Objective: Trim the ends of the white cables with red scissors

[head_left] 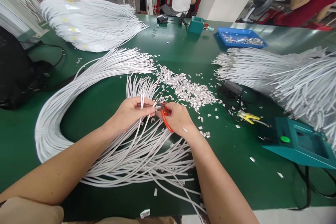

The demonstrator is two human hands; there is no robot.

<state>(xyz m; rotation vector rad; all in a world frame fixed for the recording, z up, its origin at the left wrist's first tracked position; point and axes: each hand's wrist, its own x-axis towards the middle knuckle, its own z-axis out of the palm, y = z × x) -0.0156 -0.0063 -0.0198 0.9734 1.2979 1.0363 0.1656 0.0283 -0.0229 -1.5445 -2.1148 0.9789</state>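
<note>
My left hand point(132, 112) is closed around a couple of white cables point(142, 98), holding their ends upright. My right hand point(176, 118) grips red-handled scissors point(166, 116), whose blades point left at the cable ends by my left fingertips. Under both hands lies a spread of white cables point(136, 157) on the green table point(231, 147). A large looped bundle of white cables point(52, 112) curves off to the left. A heap of small silver-white cut pieces point(187, 89) sits just beyond my right hand.
More white cable bundles lie at the back left point(89, 24) and at the right point(288, 77). A teal machine point(299, 143) and yellow-handled pliers point(249, 117) are at the right. A blue tray point(240, 37) stands behind. Other people sit at the far side.
</note>
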